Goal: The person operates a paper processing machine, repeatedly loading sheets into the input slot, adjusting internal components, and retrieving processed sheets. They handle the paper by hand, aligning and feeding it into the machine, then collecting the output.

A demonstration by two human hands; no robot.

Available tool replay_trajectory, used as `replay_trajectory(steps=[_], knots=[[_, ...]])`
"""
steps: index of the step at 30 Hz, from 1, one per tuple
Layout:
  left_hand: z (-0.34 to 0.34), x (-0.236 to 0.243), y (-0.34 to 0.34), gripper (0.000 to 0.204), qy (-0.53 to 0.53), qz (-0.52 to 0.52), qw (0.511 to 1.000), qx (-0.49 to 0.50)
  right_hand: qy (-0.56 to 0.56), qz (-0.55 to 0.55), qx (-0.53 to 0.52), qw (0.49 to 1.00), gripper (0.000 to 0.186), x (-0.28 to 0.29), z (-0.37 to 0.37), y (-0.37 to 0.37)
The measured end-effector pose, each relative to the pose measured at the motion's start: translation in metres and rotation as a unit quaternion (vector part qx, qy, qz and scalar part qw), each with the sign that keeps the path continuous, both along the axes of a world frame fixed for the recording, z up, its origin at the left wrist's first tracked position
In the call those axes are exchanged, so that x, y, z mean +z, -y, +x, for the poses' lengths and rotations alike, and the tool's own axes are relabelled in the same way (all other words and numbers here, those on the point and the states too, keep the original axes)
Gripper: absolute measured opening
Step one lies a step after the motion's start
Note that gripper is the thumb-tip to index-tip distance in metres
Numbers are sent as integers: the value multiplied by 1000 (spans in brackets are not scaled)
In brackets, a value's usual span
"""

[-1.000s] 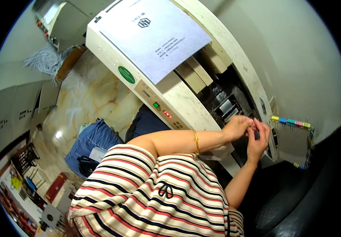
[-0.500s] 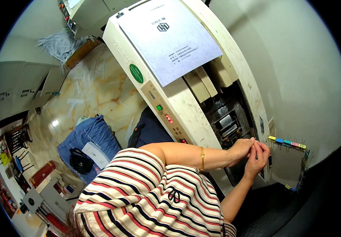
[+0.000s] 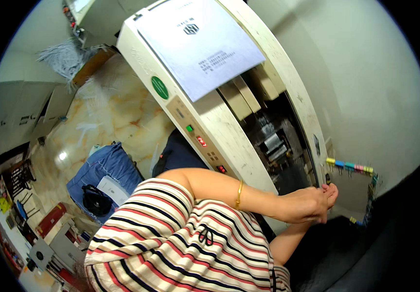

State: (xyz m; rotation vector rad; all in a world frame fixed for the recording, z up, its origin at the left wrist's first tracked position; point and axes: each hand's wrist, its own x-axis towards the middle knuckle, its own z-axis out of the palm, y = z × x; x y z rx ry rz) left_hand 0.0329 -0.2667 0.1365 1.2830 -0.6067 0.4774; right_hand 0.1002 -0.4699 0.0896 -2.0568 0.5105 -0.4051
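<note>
My left hand [image 3: 300, 205], with a gold bracelet [image 3: 239, 194] on its wrist, is closed in a fist-like curl. It presses against my right hand [image 3: 332, 193], which lies mostly behind it. Only the right hand's curled fingers show. Whatever is between the fingers, if anything, is hidden. Both hands are over the right end of a cream-coloured binding machine [image 3: 215, 121]. Beside them, binder clips [image 3: 350, 166] in yellow, blue, green and pink line the edge of a grey-white panel. A printed white sheet [image 3: 200, 48] lies on top of the machine.
The machine's open slot [image 3: 275, 141] shows dark inner parts. Its front carries a lit control panel [image 3: 201, 141]. A blue denim-covered bundle [image 3: 105, 177] stands at the left with a black pouch [image 3: 97, 200]. Shredded paper [image 3: 66, 58] heaps at the far left, near grey cabinets [image 3: 15, 107].
My joined hands have moved down and closer to me, and the left now covers more of the right. The view has shifted slightly, with the machine appearing further left.
</note>
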Motion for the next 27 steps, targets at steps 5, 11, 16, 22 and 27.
replay_trajectory(steps=[5, 11, 16, 22, 27], knots=[[-27, 3, -15, 23, 72, 62, 988, -122, 27, -141, 153, 978, 20, 25, 22, 1], [-27, -55, -59, 33, 18, 259, 965, 36, -31, -202, 399, 894, 8, -21, 29, -77], [-39, -104, -115, 26, -71, 357, 913, 182, -52, -264, 456, 849, 18, -76, 44, -95], [-40, -122, -134, 25, -69, 330, 915, 222, -70, -271, 462, 842, 22, -99, 46, -104], [-32, -125, -129, 25, -41, 342, 916, 206, -70, -243, 401, 880, 11, -98, 41, -96]])
